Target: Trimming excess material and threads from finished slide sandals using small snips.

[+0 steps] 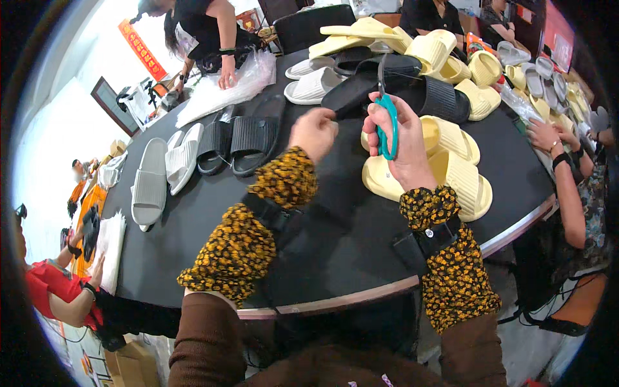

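Observation:
My right hand [410,145] grips a pair of scissors [389,122] by its teal handles, the dark blades pointing up and away from me. My left hand [313,135] is closed, fingertips pressed together, beside the near end of a black slipper [351,95]. What those fingers hold, if anything, is too small to make out. Behind the scissors lies another black ribbed slipper [442,100]. Pale yellow slippers [461,184] lie under and beside my right hand. Left of my left hand are a pair of black slippers [250,143] and a grey slipper [151,174].
The black table [309,251] has a curved, light edge. More yellow slippers [361,35] are heaped at the back, with grey ones [314,86] beside them. Across the table, a person's hand [227,72] rests on clear plastic bags [242,87]. Other people work at left and right.

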Demonstrator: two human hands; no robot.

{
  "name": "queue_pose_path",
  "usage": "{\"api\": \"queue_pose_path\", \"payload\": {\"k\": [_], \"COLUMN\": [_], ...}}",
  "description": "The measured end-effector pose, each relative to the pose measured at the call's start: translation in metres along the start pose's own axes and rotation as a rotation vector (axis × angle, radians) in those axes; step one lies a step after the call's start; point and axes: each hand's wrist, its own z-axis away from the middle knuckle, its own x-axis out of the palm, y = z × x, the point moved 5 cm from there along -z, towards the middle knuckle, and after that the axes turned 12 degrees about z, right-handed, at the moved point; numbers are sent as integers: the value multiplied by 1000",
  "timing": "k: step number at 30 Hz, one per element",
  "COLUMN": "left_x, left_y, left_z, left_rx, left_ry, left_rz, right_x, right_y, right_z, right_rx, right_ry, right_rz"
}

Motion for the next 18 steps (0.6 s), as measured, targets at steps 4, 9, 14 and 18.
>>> {"api": "queue_pose_path", "payload": {"k": [4, 9, 14, 18], "left_x": [-103, -215, -212, -187], "left_y": [-39, -129, -149, -96], "left_z": [-6, 10, 45, 63], "left_rx": [127, -177, -350, -271], "left_ry": [259, 355, -34, -69], "left_rz": [-305, -530, -742, -796], "right_x": [11, 18, 23, 24], "right_y": [9, 11, 19, 22], "right_z": [0, 4, 6, 8], "right_rx": [25, 57, 89, 96], "right_ry": [-65, -151, -165, -184], "right_rz": [8, 51, 157, 203]}}
